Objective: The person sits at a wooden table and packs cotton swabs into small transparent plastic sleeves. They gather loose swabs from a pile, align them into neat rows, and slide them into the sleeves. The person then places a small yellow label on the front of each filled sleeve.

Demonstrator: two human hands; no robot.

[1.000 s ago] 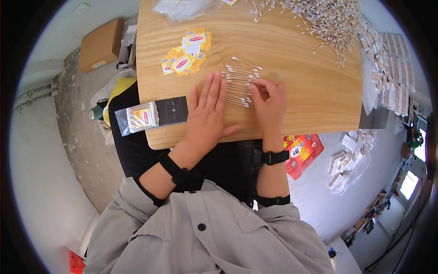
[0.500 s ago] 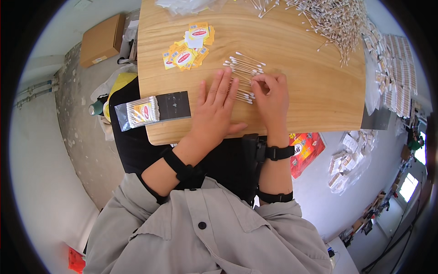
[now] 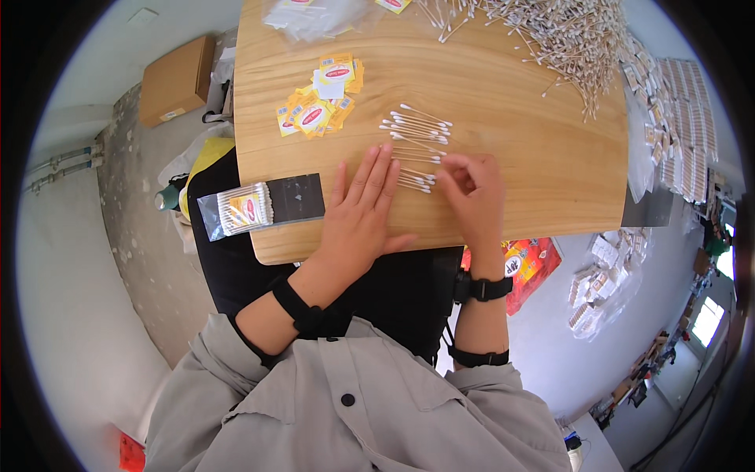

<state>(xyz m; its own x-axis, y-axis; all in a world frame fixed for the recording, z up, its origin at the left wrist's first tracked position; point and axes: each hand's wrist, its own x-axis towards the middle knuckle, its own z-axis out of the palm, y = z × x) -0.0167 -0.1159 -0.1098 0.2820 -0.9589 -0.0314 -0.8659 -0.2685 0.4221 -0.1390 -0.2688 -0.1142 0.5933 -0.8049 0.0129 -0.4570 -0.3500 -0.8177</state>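
My left hand lies flat on the wooden table with its fingers stretched out, the fingertips over the left ends of several cotton swabs. These swabs lie side by side in a loose row, white tips toward the right. At their right ends is my right hand, thumb and forefinger pinched together, other fingers curled. Whatever the pinch may hold is hidden. Left of my left hand, a clear bag of cotton swabs with a yellow label rests on a dark strip at the table's edge.
Yellow-and-white cards form a loose pile at the left of the table. Clear plastic bags lie at the far left edge. A big heap of cotton swabs covers the far right corner. Packed bundles stand beyond the right edge.
The view has shifted a little, so the table sits lower. My right hand has moved slightly right along the swabs' tips. My left hand stays flat beside them.
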